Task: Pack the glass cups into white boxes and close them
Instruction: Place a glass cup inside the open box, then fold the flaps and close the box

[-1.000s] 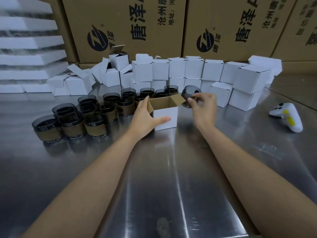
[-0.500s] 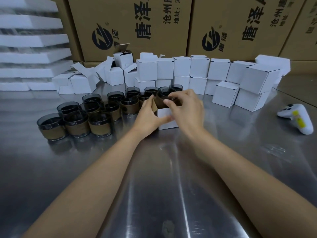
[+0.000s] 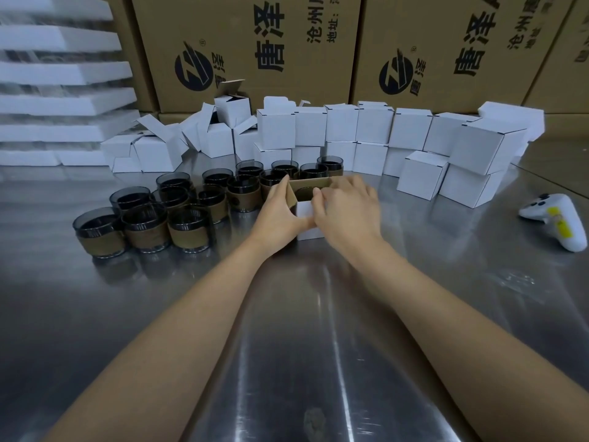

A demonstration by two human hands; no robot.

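Foam sheets [image 3: 60, 74]: at far left we see white slabs stacked flat, one above the other.
Opened white boxes [image 3: 153, 148]: a loose heap with flaps up lies just right of the foam, at the back of the steel table [image 3: 95, 298].
Glass cups [image 3: 146, 224]: dark tumblers with brown sleeves stand upright in close rows, left of our hands, and run back towards the boxes.
Cardboard cartons [image 3: 255, 43]: large brown cartons with black print form the wall behind everything.
Left hand [image 3: 280, 215]: it grips the left side of the open white box, with the thumb across the front face and the fingers behind the raised left flap.
Open white box [image 3: 306, 212]: it stands on the table between our two hands, just right of the nearest cup rows, its brown inside showing.
Packed cup [image 3: 306, 195]: we make out a dark cup down inside that box, its rim below the opening.
Right hand [image 3: 345, 212]: slightly blurred, with the fingers curled over the box's right half and front rim, holding the box.
Closed white boxes [image 3: 411, 129]: neat stacks, two high, stand right of centre along the back.
Game controller [image 3: 557, 218]: white, lying alone on the table at far right.
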